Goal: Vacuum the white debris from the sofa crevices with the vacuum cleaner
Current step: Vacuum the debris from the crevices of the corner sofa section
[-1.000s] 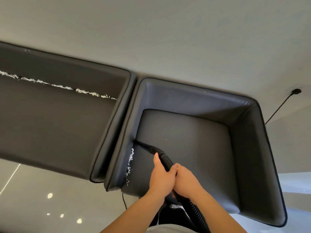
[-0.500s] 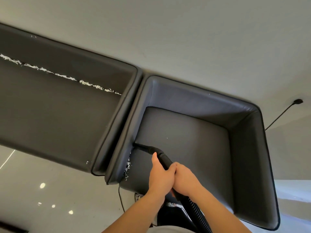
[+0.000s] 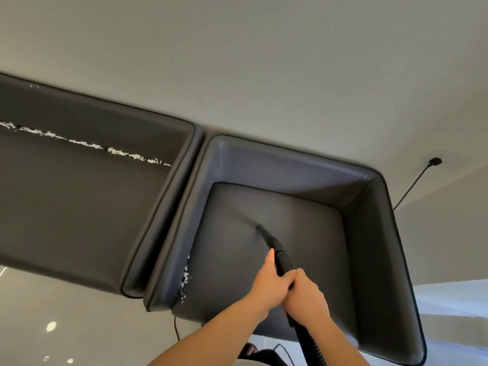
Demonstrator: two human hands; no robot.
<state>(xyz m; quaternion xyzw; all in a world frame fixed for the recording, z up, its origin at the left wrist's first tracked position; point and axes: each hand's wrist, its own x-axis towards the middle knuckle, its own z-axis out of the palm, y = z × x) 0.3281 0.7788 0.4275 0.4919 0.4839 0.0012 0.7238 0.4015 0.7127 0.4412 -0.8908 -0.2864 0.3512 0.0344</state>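
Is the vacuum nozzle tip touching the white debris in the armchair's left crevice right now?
Apart. The head view shows the nozzle tip out on the seat cushion, bare cushion between it and the white debris.

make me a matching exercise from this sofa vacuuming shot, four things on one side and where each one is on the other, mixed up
Things:
1. nozzle tip
2. long strip of white debris
3. small patch of white debris
4. wall plug

Places:
A. in the back crevice of the left sofa
B. on the wall at far right
C. over the middle of the armchair seat
D. in the armchair's left side crevice, near the front

Both hands, left hand and right hand, grip the vacuum wand.

Pairs: 1-C, 2-A, 3-D, 4-B
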